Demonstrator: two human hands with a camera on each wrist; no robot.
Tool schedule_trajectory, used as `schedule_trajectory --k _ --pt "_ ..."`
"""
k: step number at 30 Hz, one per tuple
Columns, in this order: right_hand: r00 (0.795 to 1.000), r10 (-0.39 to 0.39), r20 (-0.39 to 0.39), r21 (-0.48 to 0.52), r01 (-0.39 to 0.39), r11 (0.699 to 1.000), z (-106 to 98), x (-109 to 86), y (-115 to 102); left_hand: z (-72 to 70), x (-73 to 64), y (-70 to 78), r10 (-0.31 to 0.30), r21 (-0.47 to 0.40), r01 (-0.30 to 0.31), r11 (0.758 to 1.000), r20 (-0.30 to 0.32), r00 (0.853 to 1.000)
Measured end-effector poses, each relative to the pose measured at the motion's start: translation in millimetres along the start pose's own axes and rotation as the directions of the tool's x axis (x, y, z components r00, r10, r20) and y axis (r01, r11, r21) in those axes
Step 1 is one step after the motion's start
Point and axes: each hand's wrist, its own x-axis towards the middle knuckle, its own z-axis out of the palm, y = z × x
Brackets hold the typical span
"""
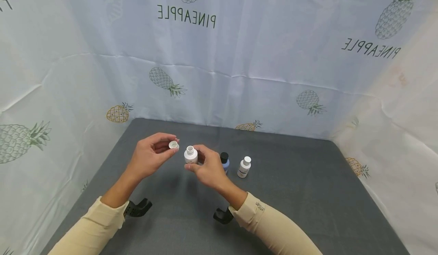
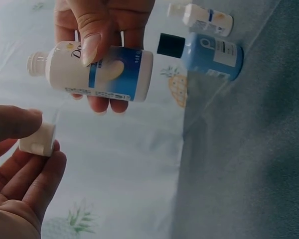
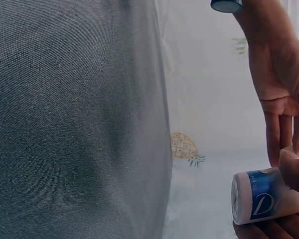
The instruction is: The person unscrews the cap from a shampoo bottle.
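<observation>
My left hand (image 1: 147,154) pinches a white bottle cap (image 1: 173,145) between thumb and fingers, its hollow underside turned up. Just to the right, my right hand (image 1: 208,165) grips a small white bottle (image 1: 190,155) with a blue label, fingers round its body. The bottle's threaded neck (image 2: 37,64) is bare and its mouth shows. In the left wrist view the cap (image 2: 38,139) is apart from the bottle (image 2: 99,72), close by its neck. Both hands are raised over the grey tabletop.
A blue bottle with a black cap (image 1: 224,157) stands behind my right hand, partly hidden by it. To its right is a white capped bottle (image 1: 244,167). A grey cloth covers the table (image 1: 294,194). Pineapple-print curtains (image 1: 239,57) enclose the back and sides.
</observation>
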Motion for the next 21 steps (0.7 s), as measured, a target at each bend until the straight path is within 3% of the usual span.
schedule_trajectory --k 12,21 --pt "1.000 0.025 -0.001 0.005 -0.025 1.000 4.7 1.2 7.8 2.2 -7.4 -10.3 -0.063 0.074 0.062 0.995 0.006 0.998" --pt "0.999 0.039 -0.013 -0.004 -0.039 0.999 10.5 3.5 12.8 3.4 -11.9 -19.1 -0.076 0.079 0.075 0.994 0.015 0.997"
